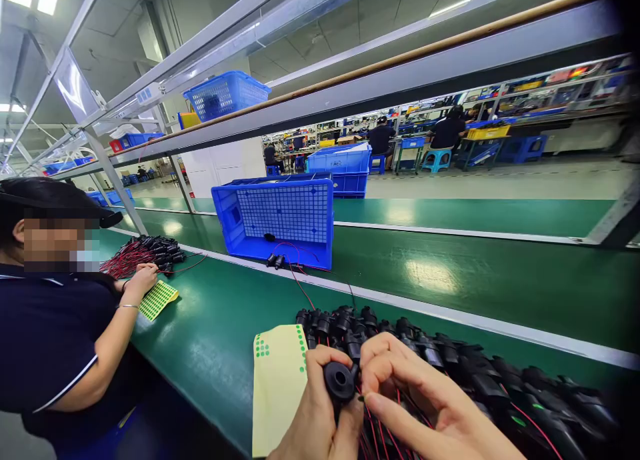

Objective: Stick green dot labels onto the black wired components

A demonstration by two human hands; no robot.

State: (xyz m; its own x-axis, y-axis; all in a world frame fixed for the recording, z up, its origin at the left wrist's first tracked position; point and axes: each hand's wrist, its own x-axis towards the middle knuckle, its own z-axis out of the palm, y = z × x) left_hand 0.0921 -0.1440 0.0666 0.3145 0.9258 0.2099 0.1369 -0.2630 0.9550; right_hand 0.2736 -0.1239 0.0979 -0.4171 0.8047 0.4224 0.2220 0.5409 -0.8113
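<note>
My left hand [316, 413] grips a small round black buzzer-like part [340, 381] with a centre hole, low in the middle of the view. My right hand [425, 403] pinches the same part from the right, thumb and forefinger at its edge. Red and black wires trail down from it. Just beyond lies a long row of several like black parts [450, 360] with red wires on the green bench [220, 327]. Left of my left hand lies a yellow sticker sheet [277, 387] with a few green dots at its top.
A blue crate [280, 223] stands on its side on the belt, two loose parts [276, 261] before it. At left a co-worker in a dark shirt rests a hand [140, 280] by a wired-parts pile [145, 252] and a green-dot sheet [158, 299]. Seated workers sit far behind.
</note>
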